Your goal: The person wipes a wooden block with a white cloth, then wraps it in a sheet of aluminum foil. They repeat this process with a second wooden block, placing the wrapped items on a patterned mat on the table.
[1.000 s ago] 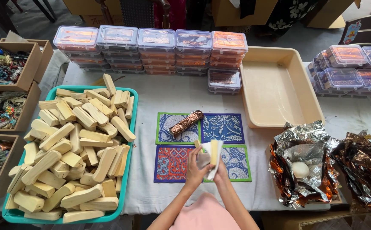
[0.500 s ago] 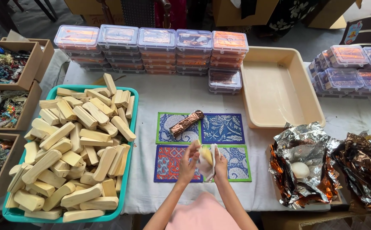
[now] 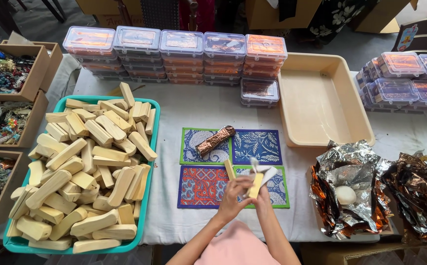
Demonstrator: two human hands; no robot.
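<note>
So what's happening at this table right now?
A person holds a pale wooden block with both hands, the left hand and right hand, with a white cloth draped against it, over four patterned mats. A foil-wrapped bar lies on the upper mats. To the left a teal tray is piled with similar blocks; a beige tray sits to the right, beside crumpled foil sheets.
</note>
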